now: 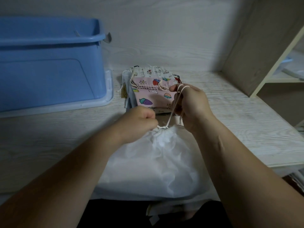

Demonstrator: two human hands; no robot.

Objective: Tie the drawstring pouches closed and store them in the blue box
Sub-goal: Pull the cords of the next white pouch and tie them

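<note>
A white drawstring pouch point(153, 165) lies on the table's near edge, its mouth gathered tight. My left hand point(139, 120) is curled at the gathered neck and pinches the cord there. My right hand point(189, 104) holds the cream drawstring point(171, 112), which runs taut from the neck up and loops over its index finger. Behind the hands lies a stack of printed pouches point(148, 89), pink with strawberries on top. The blue box point(49, 63) stands open at the back left.
The blue box sits on a pale lid or tray point(108, 96). A wooden shelf unit point(263, 46) rises at the right, close to my right hand. The light wood-grain table point(238, 120) extends to the right and left of the pouches.
</note>
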